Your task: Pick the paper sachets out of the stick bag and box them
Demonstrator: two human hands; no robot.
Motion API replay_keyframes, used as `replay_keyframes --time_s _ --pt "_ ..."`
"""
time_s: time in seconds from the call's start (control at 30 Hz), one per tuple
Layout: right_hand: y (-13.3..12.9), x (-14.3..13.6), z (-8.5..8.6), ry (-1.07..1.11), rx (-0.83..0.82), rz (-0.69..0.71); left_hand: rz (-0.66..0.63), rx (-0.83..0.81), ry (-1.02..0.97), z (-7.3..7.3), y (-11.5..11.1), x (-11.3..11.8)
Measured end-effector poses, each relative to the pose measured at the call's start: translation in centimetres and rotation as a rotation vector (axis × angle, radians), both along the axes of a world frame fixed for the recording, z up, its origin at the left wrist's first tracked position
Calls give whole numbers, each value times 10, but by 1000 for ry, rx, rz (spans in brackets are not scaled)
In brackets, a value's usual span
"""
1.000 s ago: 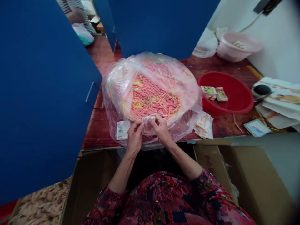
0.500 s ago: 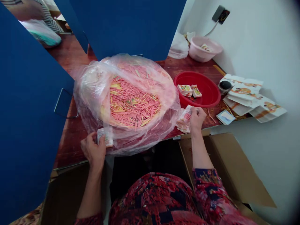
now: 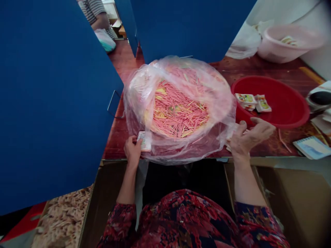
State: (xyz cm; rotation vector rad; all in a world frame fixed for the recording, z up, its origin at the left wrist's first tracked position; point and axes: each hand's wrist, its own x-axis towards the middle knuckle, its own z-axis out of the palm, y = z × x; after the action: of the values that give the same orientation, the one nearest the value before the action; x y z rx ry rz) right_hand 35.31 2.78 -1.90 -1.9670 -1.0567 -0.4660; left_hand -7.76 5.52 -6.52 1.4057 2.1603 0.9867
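Observation:
My left hand (image 3: 133,150) is at the table's front edge, thumb and fingers closed on a small white printed packet (image 3: 145,142) that lies against the clear plastic bag (image 3: 181,153). That bag lines a wide round container heaped with thin pink and yellow sticks (image 3: 178,110). To the right of the bag, my right hand (image 3: 249,137) is raised with its fingers stretched and apart, holding nothing that I can see. Beneath and behind it, partly hidden, are small packets (image 3: 228,144). Printed packets (image 3: 245,99) lie in the red basin (image 3: 289,110) just beyond.
A blue panel (image 3: 57,86) stands at left, another (image 3: 186,31) behind the bag. At right are a pink basin (image 3: 279,51), a dark-topped cup (image 3: 319,100) and a spiral notepad (image 3: 312,147). Open cardboard boxes (image 3: 292,193) sit below the table edge. Another person's striped sleeve (image 3: 95,8) shows at upper left.
My right hand has let go of the small packet it pinched and spread its fingers. My left hand keeps its packet. The view has swung left, so everything appears further right.

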Motion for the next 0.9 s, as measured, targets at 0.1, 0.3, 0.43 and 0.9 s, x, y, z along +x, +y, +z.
replay_keyframes --time_s 0.1,0.3,0.43,0.9 --pt "2 -53 13 -36 23 297 88 33 -176 -1 2 -3" --pt "10 -166 9 157 -191 947 88 191 -349 9 -6 -5" --pt "17 -208 0 162 -335 1106 -12 253 -282 26 -13 -3" --pt "19 -223 -11 177 -412 1241 -351 84 -364 37 -35 40"
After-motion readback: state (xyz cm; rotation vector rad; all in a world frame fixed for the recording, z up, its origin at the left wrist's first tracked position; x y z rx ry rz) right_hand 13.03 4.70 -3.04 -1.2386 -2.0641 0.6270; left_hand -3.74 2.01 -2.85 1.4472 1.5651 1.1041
